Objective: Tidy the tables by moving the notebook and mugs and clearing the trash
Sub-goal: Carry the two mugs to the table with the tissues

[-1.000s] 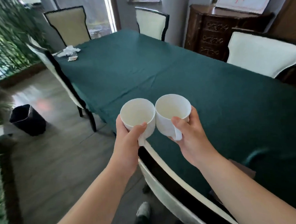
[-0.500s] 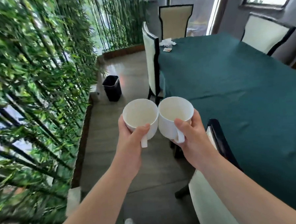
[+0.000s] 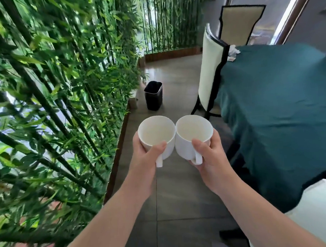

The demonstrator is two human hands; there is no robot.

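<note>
Two empty white mugs are held side by side over the floor, rims touching. My left hand (image 3: 144,162) grips the left mug (image 3: 156,133) with the thumb on its near wall. My right hand (image 3: 211,162) grips the right mug (image 3: 193,130) the same way, its handle pointing down toward me. Crumpled white tissue trash (image 3: 233,52) lies at the far corner of the green-clothed table (image 3: 280,107), partly hidden by a chair back. A black trash bin (image 3: 154,95) stands on the floor ahead. No notebook is in view.
A dense bamboo screen (image 3: 54,110) in a low wooden planter lines the left side. White chairs with black frames (image 3: 211,71) stand along the table's edge, another (image 3: 318,215) at lower right. A grey floor aisle (image 3: 173,198) runs between the plants and the table.
The view has swung left away from the table toward the bamboo aisle. Both hands still hold the mugs together; the bin now lies straight ahead.
</note>
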